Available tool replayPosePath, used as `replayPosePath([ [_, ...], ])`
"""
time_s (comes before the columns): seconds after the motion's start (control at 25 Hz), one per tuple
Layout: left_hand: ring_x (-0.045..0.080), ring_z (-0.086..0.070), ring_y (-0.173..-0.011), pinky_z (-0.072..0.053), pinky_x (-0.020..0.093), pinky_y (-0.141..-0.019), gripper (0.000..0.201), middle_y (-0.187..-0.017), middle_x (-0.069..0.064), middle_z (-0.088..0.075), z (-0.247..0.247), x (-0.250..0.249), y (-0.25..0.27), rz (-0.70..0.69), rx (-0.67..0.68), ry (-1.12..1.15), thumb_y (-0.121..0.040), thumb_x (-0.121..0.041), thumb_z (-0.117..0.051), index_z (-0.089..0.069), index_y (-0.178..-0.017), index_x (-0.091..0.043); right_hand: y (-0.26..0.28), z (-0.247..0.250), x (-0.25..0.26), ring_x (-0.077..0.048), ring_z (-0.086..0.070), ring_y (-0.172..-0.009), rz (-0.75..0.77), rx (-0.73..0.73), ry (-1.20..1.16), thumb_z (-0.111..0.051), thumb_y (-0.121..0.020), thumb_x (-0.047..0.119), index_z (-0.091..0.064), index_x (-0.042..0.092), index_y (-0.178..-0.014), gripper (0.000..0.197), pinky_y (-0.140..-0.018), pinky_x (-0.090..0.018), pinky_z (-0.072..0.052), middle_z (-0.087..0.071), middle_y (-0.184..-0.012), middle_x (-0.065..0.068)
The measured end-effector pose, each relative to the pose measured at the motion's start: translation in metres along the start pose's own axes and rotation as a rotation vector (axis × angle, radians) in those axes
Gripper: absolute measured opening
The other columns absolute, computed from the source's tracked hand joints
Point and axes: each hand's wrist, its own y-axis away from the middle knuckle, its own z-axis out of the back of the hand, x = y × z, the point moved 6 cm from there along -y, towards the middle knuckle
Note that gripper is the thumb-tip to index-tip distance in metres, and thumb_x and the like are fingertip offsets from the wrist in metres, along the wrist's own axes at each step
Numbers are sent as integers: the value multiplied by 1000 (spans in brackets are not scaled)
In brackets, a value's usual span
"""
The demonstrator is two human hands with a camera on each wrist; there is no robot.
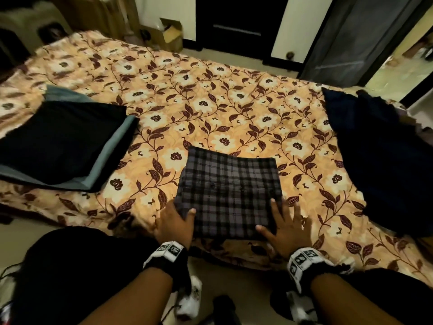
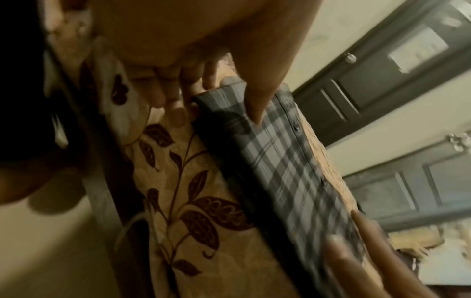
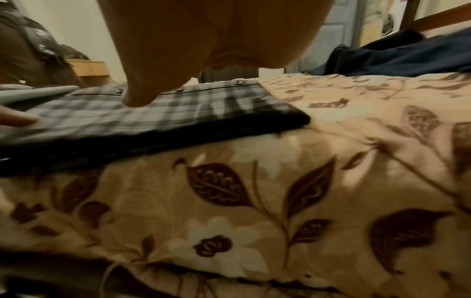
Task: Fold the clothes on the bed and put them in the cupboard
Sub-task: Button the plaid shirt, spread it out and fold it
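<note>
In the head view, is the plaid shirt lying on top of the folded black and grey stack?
No, the plaid shirt lies alone on the bedspread, apart from the folded stack at left.

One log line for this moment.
grey plaid folded shirt on floral bedspread | left hand and right hand at its near corners

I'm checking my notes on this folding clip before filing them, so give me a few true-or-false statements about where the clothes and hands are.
1. The folded grey plaid shirt lies on the floral bedspread. True.
2. The left hand is lifting it clear of the bed. False: the shirt lies flat.
3. The right hand has straight, spread fingers at the shirt's edge. True.
4. The dark navy unfolded garment sits on the black and grey folded stack. False: they lie at opposite sides.
</note>
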Motion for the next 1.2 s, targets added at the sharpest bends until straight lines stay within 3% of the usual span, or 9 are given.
replayPosePath([
  [0.12, 36, -59, -109, -52, 39, -80, 59, -125, 9, -57, -21, 16, 5, 259, 220, 569, -82, -20, -77, -44, -130, -8, 9, -5, 68, -27, 17, -146, 205, -63, 47, 7, -61, 91, 14, 34, -150, 106, -114, -56, 6, 23, -157, 4],
  [0.32, 33, -68, -84, -59, 46, -72, 23, -102, 20, -71, -7, -9, 17, 355, 390, 808, -80, -4, -74, -68, -101, 2, 17, -13, 143, -21, -1, -148, 370, 10, 22, -54, -89, 50, 2, 28, -153, 87, -117, -51, -1, 1, -161, 2],
  [0.48, 23, -63, -71, -50, 31, -63, 13, -88, 10, -71, 27, -63, 47, 162, 549, 925, -95, -15, -57, -67, -100, -9, 22, 38, 146, -24, -44, -130, 343, -253, -507, -53, -84, 6, -39, 18, -143, 62, -109, -38, -35, -48, -141, -6],
  [0.6, 23, -67, -79, -45, 32, -70, 31, -96, 7, -73, 40, -63, 57, 42, 622, 984, -98, -17, -39, -69, -105, -13, 28, 84, 119, -23, -60, -111, 290, -326, -813, -50, -85, -2, -61, 22, -124, 47, -95, -35, -48, -66, -118, -3],
  [0.72, 30, -59, -118, -48, 37, -91, 35, -121, 2, -67, 62, -61, 42, -275, 285, 713, -97, -8, -44, -65, -117, -29, 63, 141, 101, -14, -66, -101, 401, -202, -1108, -50, -93, 5, -65, 27, -112, 33, -84, -36, -55, -71, -104, 7],
  [0.8, 17, -32, -143, -33, 32, -111, 54, -152, -12, -37, 92, -90, 58, -650, 34, 528, -99, -25, -47, -31, -145, -48, 91, 185, 90, -10, -67, -94, 504, -186, -1222, -49, -96, 8, -65, 25, -105, 24, -75, -27, -55, -72, -98, 8],
  [0.92, 5, -17, -147, -22, 21, -117, 67, -160, -19, -12, 126, -144, 86, -988, -39, 785, -101, -42, -40, 9, -146, -51, 85, 227, 61, -20, -67, -101, 541, -296, -1453, -51, -94, 16, -67, 23, -105, 21, -83, -35, -57, -71, -108, -2],
  [1.04, 13, -6, -150, -15, 43, -121, 68, -162, -13, -1, 105, -177, 64, -988, -33, 583, -95, -62, -32, 13, -146, -53, 11, 206, 28, -28, -64, -106, 306, -241, -1492, -47, -99, 12, -53, 15, -129, 31, -90, -44, -52, -63, -124, -12],
  [1.2, 21, 9, -150, 2, 56, -118, 93, -162, -10, 8, -8, -134, 2, -784, 173, -336, -74, -80, 12, 0, -154, -34, -60, 112, 0, -31, -27, -142, 19, -184, -635, -50, -97, 36, -12, 17, -153, 70, -114, -44, -26, -23, -157, -12],
])
